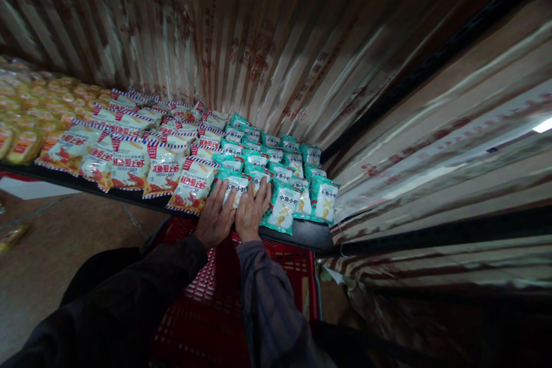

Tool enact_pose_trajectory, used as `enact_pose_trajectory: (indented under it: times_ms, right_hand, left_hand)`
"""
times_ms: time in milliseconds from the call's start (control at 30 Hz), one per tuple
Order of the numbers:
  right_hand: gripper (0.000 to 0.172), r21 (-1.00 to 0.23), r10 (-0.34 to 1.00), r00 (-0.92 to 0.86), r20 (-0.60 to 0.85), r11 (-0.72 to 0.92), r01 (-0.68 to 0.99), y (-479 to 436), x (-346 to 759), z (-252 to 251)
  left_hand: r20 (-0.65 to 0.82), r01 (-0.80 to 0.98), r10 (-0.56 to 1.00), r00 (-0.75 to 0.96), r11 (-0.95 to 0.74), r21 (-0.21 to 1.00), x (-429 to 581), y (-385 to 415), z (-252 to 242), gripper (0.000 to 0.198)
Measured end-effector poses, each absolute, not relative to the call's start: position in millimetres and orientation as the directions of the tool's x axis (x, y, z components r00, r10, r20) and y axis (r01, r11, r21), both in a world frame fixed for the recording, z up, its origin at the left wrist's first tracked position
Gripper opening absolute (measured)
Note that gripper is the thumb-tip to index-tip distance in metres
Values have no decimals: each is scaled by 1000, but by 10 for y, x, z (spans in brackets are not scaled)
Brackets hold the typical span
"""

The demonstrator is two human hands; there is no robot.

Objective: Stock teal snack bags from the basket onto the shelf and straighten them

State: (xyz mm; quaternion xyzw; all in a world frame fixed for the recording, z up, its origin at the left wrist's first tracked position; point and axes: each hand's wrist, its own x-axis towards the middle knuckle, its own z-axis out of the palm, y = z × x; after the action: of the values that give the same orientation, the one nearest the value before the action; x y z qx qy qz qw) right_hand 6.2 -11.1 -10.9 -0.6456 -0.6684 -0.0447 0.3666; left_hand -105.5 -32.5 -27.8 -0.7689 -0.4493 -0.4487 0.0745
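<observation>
My left hand [217, 215] is on the front row, its fingers over the left side of a green-and-white snack bag [236, 188]. Close beside it, my right hand [251, 211] has its thumb and fingers around the lower part of another green snack bag [257, 175]. The palms and the lower edges of both bags are hidden. More green bags [285, 202] stand in rows to the right and behind. White-and-orange snack bags [194, 183] with striped edges stand in rows just left of my left hand.
Yellow packs [23, 141] fill the left end of the dark shelf [317, 234]. A red plastic basket [207, 276] sits below the shelf edge, under my forearms. Pleated printed sheeting [259, 29] hangs behind, and a dark rail [409, 63] slants at the right.
</observation>
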Motion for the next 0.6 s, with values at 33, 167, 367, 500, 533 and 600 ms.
enact_pose_trajectory:
  times_ms: [33,167,367,500,533,600]
  right_hand:
    - [51,-411,832,102,545,159,898,-113,63,-110]
    - [52,-401,817,94,569,176,899,-126,69,-136]
    - [51,-380,808,71,585,195,904,-146,83,-172]
    - [50,-374,821,68,567,183,909,-135,76,-183]
    - [50,-374,821,71,566,178,910,-131,74,-185]
    - [50,-369,814,72,576,181,912,-124,73,-184]
  left_hand:
    - [756,758,625,194,-585,288,-1053,-322,-282,63]
    - [763,762,618,189,-582,283,-1052,-316,-303,63]
    - [782,777,594,188,-577,251,-1061,-309,-285,62]
    - [791,789,584,183,-567,236,-1055,-292,-269,62]
    - [791,791,584,183,-565,234,-1051,-289,-270,62]
    - [789,796,588,180,-558,234,-1042,-288,-274,62]
